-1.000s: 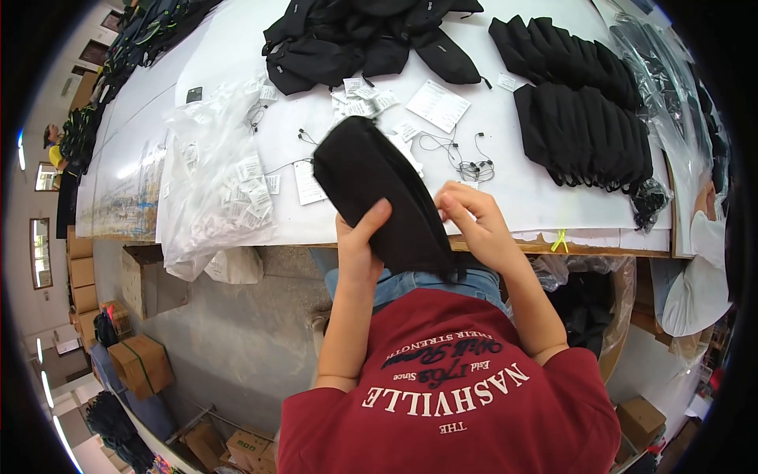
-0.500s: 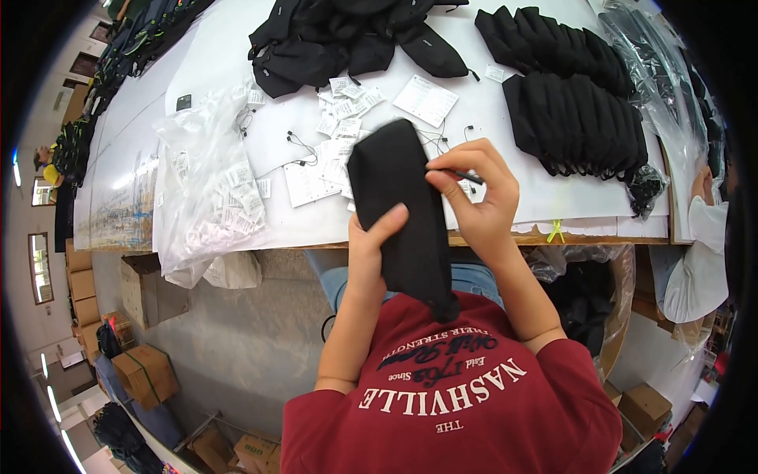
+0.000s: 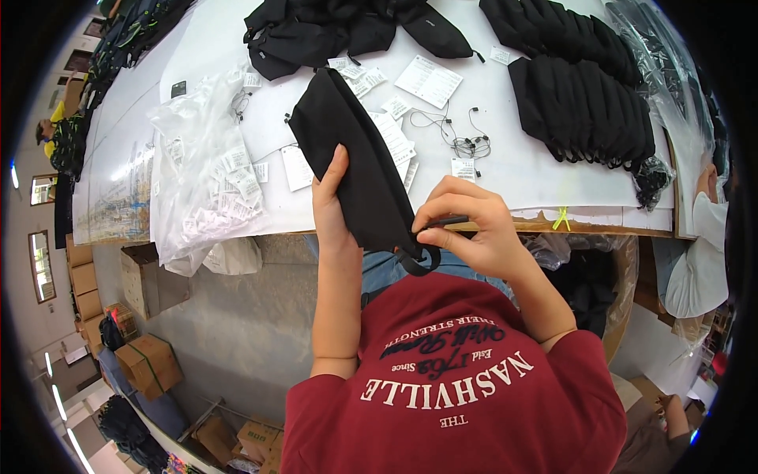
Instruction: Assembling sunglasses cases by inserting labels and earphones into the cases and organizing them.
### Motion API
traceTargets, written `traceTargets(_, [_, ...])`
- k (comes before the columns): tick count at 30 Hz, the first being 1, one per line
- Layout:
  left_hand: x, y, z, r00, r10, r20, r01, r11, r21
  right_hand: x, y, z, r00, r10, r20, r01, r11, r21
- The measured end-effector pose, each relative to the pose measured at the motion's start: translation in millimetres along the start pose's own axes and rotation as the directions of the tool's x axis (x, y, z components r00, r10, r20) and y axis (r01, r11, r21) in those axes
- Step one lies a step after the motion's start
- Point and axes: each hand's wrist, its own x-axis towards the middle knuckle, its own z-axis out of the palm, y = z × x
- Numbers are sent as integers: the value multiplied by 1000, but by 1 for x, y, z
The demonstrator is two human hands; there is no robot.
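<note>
Head view: elongated, matte black fabric pouch (image 3: 365, 174) in left hand (image 3: 333, 207).

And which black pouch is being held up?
The black pouch in the left grip, with the black loop at its near end. The others, a loose pile and two neat rows, lie on the table.

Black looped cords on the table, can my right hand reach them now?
Probably yes: the black cords lie uncovered beyond your right hand, with only a flat white tag between, though its grip holds a slim dark piece.
</note>
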Motion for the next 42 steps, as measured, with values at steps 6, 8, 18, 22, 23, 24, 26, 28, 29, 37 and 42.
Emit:
traceTargets(6, [-2, 3, -2, 997, 4, 79, -11, 996, 87, 4, -4, -2, 995, -83, 60, 89, 990, -114])
traceTargets(8, [-6, 4, 1, 987, -7, 159, -15, 990, 139, 9, -7, -1, 983, -163, 81, 177, 962, -210])
traceTargets(18, [1, 1, -6, 998, -65, -12, 65, 998, 8, 9, -9, 13, 994, -33, 100, 45, 992, -120])
traceTargets(22, [4, 1, -10, 995, -86, 57, 87, 996, -2, 9, -8, 14, 993, -62, 103, 79, 982, -170])
traceTargets(23, [6, 1, -12, 995, -86, 57, 86, 996, -2, 9, -8, 15, 993, -65, 99, 81, 982, -170])
traceTargets(24, [7, 1, -14, 994, -81, 74, 83, 996, -15, 9, -8, 16, 993, -67, 95, 83, 982, -172])
traceTargets(26, [3, 1, -14, 992, -79, 95, 82, 996, -28, 11, -11, 13, 992, -98, 77, 112, 972, -206])
traceTargets(28, [-13, 5, -3, 980, 40, 196, -95, 955, 279, 19, -16, 8, 992, -110, -68, 88, 960, -267])
traceTargets(29, [-15, 5, -8, 965, -19, 261, -71, 941, 330, 30, -17, -2, 975, -163, -149, 111, 945, -308])
traceTargets(37, [6, 10, 1, 995, -48, 93, 46, 999, 25, 13, -9, 18, 983, 34, 180, -38, 999, 17])
traceTargets(42, [6, 0, -7, 987, -113, 115, 114, 994, 5, 12, -7, 20, 989, 39, 142, -55, 993, 107])
